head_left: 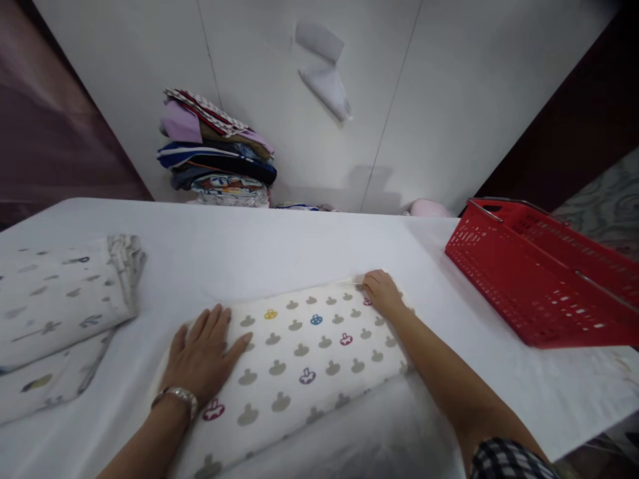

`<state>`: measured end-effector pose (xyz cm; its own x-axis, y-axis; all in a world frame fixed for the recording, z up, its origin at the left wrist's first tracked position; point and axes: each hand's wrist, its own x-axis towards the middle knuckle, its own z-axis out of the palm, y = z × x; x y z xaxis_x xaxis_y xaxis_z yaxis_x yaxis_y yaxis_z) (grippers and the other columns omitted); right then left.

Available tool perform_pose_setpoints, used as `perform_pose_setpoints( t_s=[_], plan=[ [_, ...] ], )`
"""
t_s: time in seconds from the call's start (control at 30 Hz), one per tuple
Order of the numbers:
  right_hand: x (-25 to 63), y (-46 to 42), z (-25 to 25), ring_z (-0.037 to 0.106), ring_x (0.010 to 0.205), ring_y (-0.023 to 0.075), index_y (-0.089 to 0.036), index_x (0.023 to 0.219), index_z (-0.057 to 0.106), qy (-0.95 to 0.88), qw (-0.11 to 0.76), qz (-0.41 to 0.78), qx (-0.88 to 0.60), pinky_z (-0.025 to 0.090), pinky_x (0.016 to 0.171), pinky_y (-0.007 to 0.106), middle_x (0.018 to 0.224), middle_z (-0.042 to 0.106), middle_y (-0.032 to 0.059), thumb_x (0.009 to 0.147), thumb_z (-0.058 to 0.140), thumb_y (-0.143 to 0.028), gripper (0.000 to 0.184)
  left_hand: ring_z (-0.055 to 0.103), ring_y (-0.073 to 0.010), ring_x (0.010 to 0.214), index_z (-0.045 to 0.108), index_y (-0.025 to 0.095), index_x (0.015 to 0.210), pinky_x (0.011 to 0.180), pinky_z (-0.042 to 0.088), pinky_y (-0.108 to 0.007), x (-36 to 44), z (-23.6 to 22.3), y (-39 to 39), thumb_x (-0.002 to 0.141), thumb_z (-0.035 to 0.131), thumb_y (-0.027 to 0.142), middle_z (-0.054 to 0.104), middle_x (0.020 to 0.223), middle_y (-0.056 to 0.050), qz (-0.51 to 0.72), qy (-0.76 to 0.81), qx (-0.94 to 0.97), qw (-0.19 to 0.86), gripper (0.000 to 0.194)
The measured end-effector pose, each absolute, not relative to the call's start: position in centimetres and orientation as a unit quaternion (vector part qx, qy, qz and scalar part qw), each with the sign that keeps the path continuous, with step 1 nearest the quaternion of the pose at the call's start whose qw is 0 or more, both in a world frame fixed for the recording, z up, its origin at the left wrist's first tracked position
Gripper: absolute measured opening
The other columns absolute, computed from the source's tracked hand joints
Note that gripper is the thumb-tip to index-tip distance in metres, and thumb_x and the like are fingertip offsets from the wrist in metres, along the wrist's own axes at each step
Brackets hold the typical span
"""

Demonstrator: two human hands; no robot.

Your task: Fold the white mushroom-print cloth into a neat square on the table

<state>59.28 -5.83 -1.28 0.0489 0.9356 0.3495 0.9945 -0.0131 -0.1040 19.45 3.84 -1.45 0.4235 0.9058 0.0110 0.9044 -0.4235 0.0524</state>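
Note:
A folded white cloth point(299, 349) printed with grey and coloured mushrooms lies in front of me on a white-covered table. My left hand point(202, 352), a silver bracelet at its wrist, rests flat on the cloth's left side with fingers spread. At the far right corner, my right hand point(382, 293) has its fingers bent together on the cloth's edge. Along the near side lies a whitish, see-through-looking layer point(359, 429); I cannot tell whether it is plastic or fabric.
A folded cloth with a grey leaf-like print point(60, 299) lies at the left. On the right stands a red perforated basket point(539, 273) with metal handles. Beyond the table's back edge point(319, 211), a stack of folded clothes point(219, 150) stands against the white wall.

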Motion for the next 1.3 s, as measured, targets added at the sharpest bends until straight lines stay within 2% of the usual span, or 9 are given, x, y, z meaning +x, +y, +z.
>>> perform_pose_setpoints(
  t_s=[0.13, 0.3, 0.5, 0.7, 1.0, 1.3],
  plan=[
    [59.1, -5.7, -1.0, 0.050, 0.098, 0.0204, -0.019, 0.090, 0.063, -0.684, 0.162, -0.067, -0.708, 0.037, 0.087, 0.033, 0.103, 0.062, 0.0088, 0.094, 0.037, -0.021, 0.027, 0.017, -0.0288, 0.139, 0.033, 0.012, 0.142, 0.111, 0.011, -0.050, 19.3, -1.7, 4.0, 0.079, 0.029, 0.061, 0.027, 0.150, -0.010, 0.018, 0.535, 0.844, 0.019, 0.080],
    [59.1, -5.8, -1.1, 0.051, 0.093, 0.0193, -0.019, 0.090, 0.063, -0.655, 0.138, -0.036, -0.742, 0.039, 0.082, 0.030, 0.093, 0.062, 0.0077, 0.094, 0.040, -0.023, 0.024, 0.017, -0.0285, 0.139, 0.032, 0.013, 0.142, 0.111, 0.011, -0.049, 19.2, -2.0, 4.1, 0.079, 0.029, 0.061, 0.026, 0.150, -0.010, 0.023, 0.533, 0.846, 0.015, 0.079],
    [59.3, -5.3, -0.4, 0.052, 0.096, 0.0163, -0.021, 0.095, 0.064, -0.657, 0.156, -0.006, -0.737, 0.038, 0.083, 0.026, 0.097, 0.063, 0.0044, 0.094, 0.042, -0.025, 0.022, 0.018, -0.0295, 0.139, 0.034, 0.013, 0.141, 0.111, 0.012, -0.050, 19.4, -1.7, 3.9, 0.079, 0.029, 0.062, 0.028, 0.150, -0.010, 0.021, 0.535, 0.845, 0.016, 0.079],
    [58.9, -3.8, 1.1, 0.053, 0.092, 0.0161, -0.020, 0.088, 0.065, -0.639, 0.103, 0.007, -0.762, 0.037, 0.079, 0.024, 0.092, 0.064, 0.0040, 0.093, 0.043, -0.022, 0.023, 0.018, -0.0289, 0.139, 0.034, 0.011, 0.141, 0.111, 0.013, -0.050, 19.6, -1.4, 3.8, 0.079, 0.028, 0.061, 0.028, 0.150, -0.011, 0.019, 0.537, 0.843, 0.016, 0.080],
    [59.5, -6.2, 0.1, 0.052, 0.095, 0.0166, -0.020, 0.089, 0.067, -0.705, 0.126, 0.007, -0.697, 0.039, 0.083, 0.027, 0.097, 0.063, 0.0055, 0.093, 0.043, -0.023, 0.024, 0.018, -0.0284, 0.139, 0.036, 0.011, 0.140, 0.111, 0.013, -0.049, 19.8, -1.1, 3.7, 0.080, 0.026, 0.060, 0.027, 0.150, -0.010, 0.022, 0.539, 0.842, 0.014, 0.079],
    [58.7, -6.4, 0.3, 0.052, 0.096, 0.0170, -0.019, 0.090, 0.066, -0.669, 0.134, 0.020, -0.731, 0.039, 0.083, 0.027, 0.098, 0.063, 0.0059, 0.091, 0.047, -0.020, 0.020, 0.019, -0.0287, 0.139, 0.035, 0.011, 0.141, 0.111, 0.013, -0.049, 19.8, -1.0, 3.6, 0.081, 0.025, 0.061, 0.027, 0.150, -0.009, 0.024, 0.536, 0.843, 0.018, 0.079]
  ],
)
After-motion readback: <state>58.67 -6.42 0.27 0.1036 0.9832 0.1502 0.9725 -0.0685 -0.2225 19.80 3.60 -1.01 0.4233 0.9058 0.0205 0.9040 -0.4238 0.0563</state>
